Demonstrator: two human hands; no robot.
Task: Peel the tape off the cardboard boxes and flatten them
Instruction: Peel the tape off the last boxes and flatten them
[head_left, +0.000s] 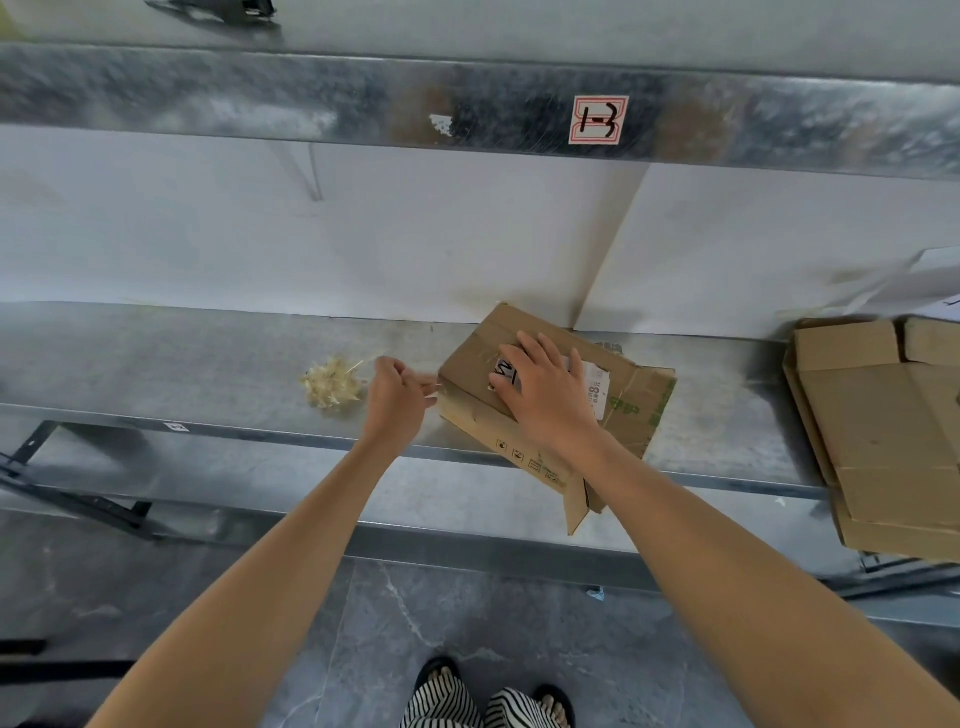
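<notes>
Head view: a brown, creased cardboard box (636, 400) with a white label and green print lies mid-frame on a grey metal shelf (208, 358). The right hand (545, 397) presses flat on its top, fingers straight. At its 9 o'clock, the left hand (397, 400) pinches a clear tape strip (431, 387) with curled fingers.

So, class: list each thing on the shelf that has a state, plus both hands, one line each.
Cardboard box, not yet flattened, near flaps open.
Tape strip, partly peeled, stretched off the box's left edge.
Left hand, grip pinching the tape strip.
Right hand, flat, pressing the box top.
Tape wad, crumpled, loose on the shelf.
Cardboard stack, flattened.
</notes>
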